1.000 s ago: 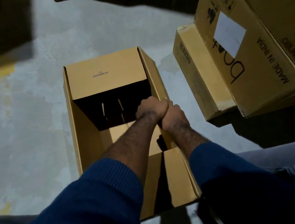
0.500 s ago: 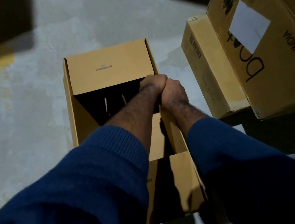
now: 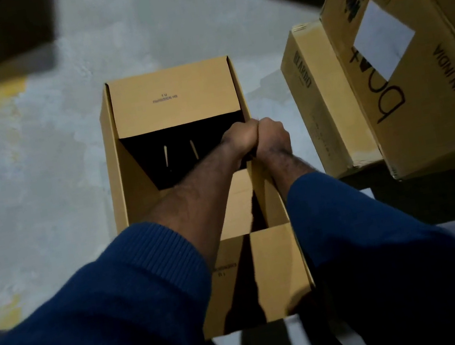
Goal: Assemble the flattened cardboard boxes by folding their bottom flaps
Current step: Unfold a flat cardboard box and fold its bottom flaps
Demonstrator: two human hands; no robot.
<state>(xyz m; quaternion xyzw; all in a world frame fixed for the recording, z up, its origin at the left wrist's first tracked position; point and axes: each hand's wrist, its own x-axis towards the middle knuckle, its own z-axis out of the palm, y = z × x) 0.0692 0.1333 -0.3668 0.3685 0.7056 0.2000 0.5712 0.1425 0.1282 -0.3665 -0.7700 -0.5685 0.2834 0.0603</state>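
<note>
**Both hands clamped on the box's right rim**

Head view: The cardboard box (image 3: 116,176) stands opened on the concrete floor (image 3: 38,175), directly below the person, its mouth facing up. The far flap (image 3: 172,100) stands upright and the near flap (image 3: 277,270) lies folded out toward the person.

The left hand (image 3: 240,139) reaches across the inside and the right hand (image 3: 273,137) comes from outside. They meet knuckle to knuckle at the top edge of the right wall (image 3: 267,195), fingers curled tight, so both seem to pinch that edge between them. The fingertips themselves are hidden. Gripping one wall from both sides looks meant to square the box or to steady it while the bottom settles.

Deep in the dark interior two thin pale slits (image 3: 167,155) show. I take these as gaps between bottom flaps that are folded in but not tight.

For room, the left and far sides of the box face bare floor. On the right a small carton (image 3: 323,100) lies near the right wall, not touching it. A large carton (image 3: 416,78) printed MADE IN INDIA overlaps the small one from the right. A swing of the right elbow or a tip of the box that way would likely meet their edges.
</note>
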